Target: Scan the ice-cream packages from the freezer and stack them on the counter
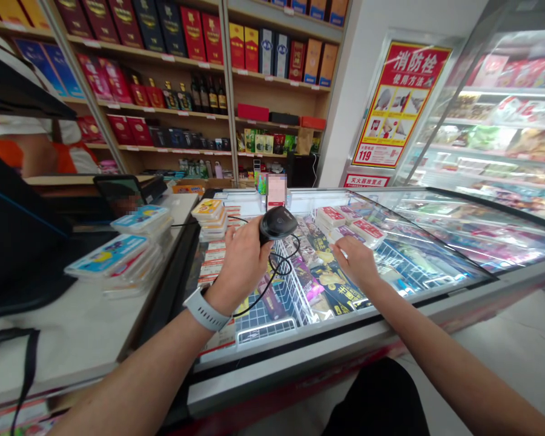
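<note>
My left hand (241, 261) grips a black handheld barcode scanner (278, 224), held above the glass lid of a chest freezer (436, 254); its black cable (272, 272) loops down below the hand. A grey watch band sits on that wrist. My right hand (358, 261) rests palm down on the freezer glass, fingers spread, just short of a row of white packs with red labels (349, 225) lying on the lid. It holds nothing.
A white counter (72, 327) at left carries stacks of flat packs (127, 248), with a dark screen at its left end. More stacked packs (211, 218) sit on the freezer's left end. Shelves of boxed goods and bottles (200, 91) stand behind; a refrigerated display (504, 121) is at right. A person in orange and white (36, 151) is at far left.
</note>
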{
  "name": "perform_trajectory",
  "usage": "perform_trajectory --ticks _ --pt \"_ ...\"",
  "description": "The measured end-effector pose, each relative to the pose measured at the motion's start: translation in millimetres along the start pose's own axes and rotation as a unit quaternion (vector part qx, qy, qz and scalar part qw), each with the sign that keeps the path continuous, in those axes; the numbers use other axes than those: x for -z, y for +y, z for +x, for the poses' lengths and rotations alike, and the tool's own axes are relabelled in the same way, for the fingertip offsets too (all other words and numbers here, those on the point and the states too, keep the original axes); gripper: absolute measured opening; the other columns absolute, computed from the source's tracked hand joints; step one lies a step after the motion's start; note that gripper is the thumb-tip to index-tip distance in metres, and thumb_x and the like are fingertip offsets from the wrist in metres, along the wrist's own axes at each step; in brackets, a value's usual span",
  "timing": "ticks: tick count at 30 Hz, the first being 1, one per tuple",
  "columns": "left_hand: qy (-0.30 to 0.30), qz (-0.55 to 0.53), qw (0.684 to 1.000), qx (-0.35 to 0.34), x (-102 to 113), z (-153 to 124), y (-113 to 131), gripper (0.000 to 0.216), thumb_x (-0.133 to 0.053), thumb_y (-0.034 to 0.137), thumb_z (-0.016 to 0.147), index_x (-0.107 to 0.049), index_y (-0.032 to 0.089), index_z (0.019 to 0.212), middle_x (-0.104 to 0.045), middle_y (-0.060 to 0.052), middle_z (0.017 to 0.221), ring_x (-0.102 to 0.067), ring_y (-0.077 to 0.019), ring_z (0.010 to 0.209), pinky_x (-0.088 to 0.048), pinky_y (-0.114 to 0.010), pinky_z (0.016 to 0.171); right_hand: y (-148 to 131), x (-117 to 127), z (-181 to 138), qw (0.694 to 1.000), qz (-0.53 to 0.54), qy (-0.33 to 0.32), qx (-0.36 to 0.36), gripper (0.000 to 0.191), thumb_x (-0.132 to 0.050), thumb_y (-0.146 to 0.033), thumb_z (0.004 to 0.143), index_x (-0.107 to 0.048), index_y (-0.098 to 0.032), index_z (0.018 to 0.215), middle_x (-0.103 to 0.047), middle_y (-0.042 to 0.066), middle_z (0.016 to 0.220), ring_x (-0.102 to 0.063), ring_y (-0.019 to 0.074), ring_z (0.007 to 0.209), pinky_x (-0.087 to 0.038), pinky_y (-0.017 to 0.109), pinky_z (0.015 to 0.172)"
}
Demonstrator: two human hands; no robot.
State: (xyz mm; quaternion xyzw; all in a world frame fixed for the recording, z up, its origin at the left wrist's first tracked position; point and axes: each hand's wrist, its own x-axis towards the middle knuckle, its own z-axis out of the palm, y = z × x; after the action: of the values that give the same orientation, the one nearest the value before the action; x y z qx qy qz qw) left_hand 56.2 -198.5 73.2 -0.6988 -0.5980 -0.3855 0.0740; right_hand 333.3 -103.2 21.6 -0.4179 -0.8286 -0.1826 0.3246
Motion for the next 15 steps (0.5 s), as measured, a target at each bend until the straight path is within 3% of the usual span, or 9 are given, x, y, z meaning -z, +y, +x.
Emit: perform_trajectory --ticks 3,7,10,12,15 --pt "0.002 -0.003 1.0 -0.002 0.0 -0.6 0.1 0.043 -0.051 0.02 0.09 -0.044 0.011 0.132 -0.06 -0.016 0.127 -0.053 -0.0305 0.12 -0.032 -0.053 0.108 -14.0 -15.3 21.8 0.996 0.07 -0.042 0.031 0.03 -0.038 -0.035 0.1 -0.064 -0.02 0.102 -0.07 0.009 0.101 -0.063 0.0222 0.099 -0.048 0.034 0.087" --pt "0.004 -0.017 1.0 -0.004 -0.2 -1.8 1.1 0.044 -0.05 0.02 0.091 -0.043 0.012 0.133 -0.06 -0.016 0.128 -0.053 -0.0304 0.122 -0.029 -0.054 0.11 -34.4 -48.7 56.4 0.985 0.139 -0.071 0.075 0.04 -0.046 -0.038 0.096 -0.053 -0.018 0.13 -0.06 0.014 0.132 -0.054 0.0272 0.122 -0.044 0.043 0.104" --pt "0.004 -0.021 1.0 -0.002 -0.3 -1.9 1.1 0.044 -0.05 0.021 0.091 -0.042 0.01 0.134 -0.059 -0.017 0.129 -0.052 -0.0306 0.123 -0.028 -0.055 0.111 -53.9 -79.2 83.6 0.966 0.217 -0.085 0.109 0.04 -0.053 -0.035 0.091 -0.057 -0.016 0.126 -0.058 0.015 0.134 -0.049 0.0308 0.127 -0.04 0.051 0.108" --pt "0.004 -0.019 1.0 0.001 0.1 -1.4 1.0 0.045 -0.05 0.02 0.091 -0.041 0.011 0.135 -0.058 -0.016 0.131 -0.051 -0.0302 0.124 -0.028 -0.055 0.111 -70.2 -98.3 102.1 0.959 0.236 -0.096 0.124 0.034 -0.054 -0.034 0.09 -0.063 -0.018 0.118 -0.064 0.012 0.125 -0.054 0.0293 0.122 -0.04 0.049 0.109" --pt "0.003 -0.008 1.0 0.007 1.7 -0.4 1.6 0.046 -0.049 0.017 0.09 -0.04 0.01 0.135 -0.059 -0.017 0.128 -0.052 -0.0302 0.123 -0.03 -0.056 0.11 -98.8 -120.3 130.4 0.946 0.268 -0.103 0.15 0.038 -0.058 -0.039 0.09 -0.062 -0.023 0.124 -0.06 0.007 0.132 -0.046 0.027 0.132 -0.032 0.046 0.116"
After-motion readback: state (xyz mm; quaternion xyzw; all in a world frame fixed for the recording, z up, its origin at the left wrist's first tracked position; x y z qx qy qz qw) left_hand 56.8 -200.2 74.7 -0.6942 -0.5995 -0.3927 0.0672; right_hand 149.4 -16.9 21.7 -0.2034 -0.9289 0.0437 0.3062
